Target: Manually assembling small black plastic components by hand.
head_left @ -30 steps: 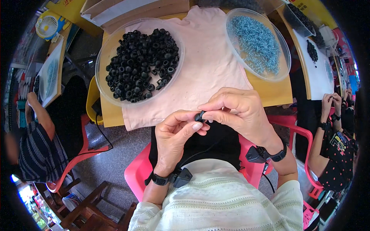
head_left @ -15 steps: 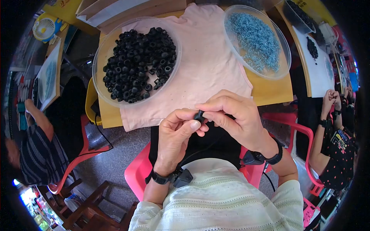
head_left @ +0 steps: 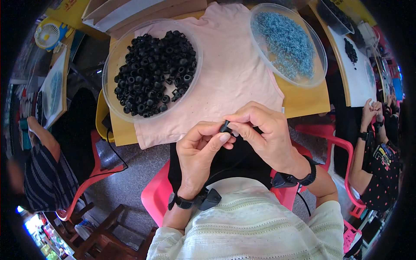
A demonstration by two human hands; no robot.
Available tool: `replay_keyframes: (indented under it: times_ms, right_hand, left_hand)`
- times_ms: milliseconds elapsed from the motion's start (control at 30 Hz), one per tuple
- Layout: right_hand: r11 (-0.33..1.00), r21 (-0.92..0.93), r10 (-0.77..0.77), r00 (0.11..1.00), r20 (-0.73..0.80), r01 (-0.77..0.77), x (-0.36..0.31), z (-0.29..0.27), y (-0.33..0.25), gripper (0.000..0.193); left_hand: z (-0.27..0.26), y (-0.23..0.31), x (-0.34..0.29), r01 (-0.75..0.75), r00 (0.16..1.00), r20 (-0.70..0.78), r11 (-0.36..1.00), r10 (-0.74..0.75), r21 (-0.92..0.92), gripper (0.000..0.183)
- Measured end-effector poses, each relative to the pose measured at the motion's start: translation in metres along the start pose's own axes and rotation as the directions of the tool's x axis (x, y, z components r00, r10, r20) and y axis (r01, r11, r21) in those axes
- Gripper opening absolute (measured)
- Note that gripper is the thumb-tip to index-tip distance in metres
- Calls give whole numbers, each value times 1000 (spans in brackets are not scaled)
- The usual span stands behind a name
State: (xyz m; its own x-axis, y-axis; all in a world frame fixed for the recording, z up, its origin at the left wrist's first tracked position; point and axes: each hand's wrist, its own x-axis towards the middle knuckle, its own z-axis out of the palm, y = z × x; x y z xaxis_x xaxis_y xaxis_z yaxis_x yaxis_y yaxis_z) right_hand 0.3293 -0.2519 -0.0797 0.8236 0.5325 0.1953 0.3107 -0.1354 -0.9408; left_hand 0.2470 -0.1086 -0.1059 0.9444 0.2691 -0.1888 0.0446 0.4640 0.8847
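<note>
Small black piece [head_left: 225, 127], stubby, rounded, bit of sheen, partly covered so couldn't tell full shape. Sat between both hands, by near edge of pink cloth [head_left: 234, 65] on bench [head_left: 303, 104]. Left hand [head_left: 193, 151], grip pinching it; right hand [head_left: 265, 136], grip pinching upper end. Heap of black lookalikes [head_left: 149, 71] lay up left.

Camera: head-worn left fisheye | Vantage: above the wearer's pale blouse [head_left: 242, 221] | Facing: looks down and forward to the tabletop [head_left: 307, 103] | Range: close, left hand [head_left: 199, 147] and right hand [head_left: 264, 136] mid-frame | Field: wide, bowed rim, co-workers' striped top [head_left: 47, 177] and dotted shirt [head_left: 381, 190] at opposite edges
</note>
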Motion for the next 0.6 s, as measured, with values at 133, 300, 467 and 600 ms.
replay_keyframes:
  times_ms: [133,300,467,600]
  right_hand:
    - [971,-194,-150,988,-35,141,-3,3,3,12]
    - [906,-324,-307,950,-61,272,-1,5,3,17]
    - [866,-379,-383,920,-80,327,-3,8,2,22]
    - [835,-420,-423,903,-75,356,-3,8,3,22]
  left_hand:
    - [-5,-3,1,72,997,16,994,-71,-82,15]
    - [-3,0,4,97,995,35,981,-93,-169,15]
    - [4,1,1,27,1000,-5,986,-28,-163,16]
    - [2,-2,2,121,993,29,945,-118,-303,16]
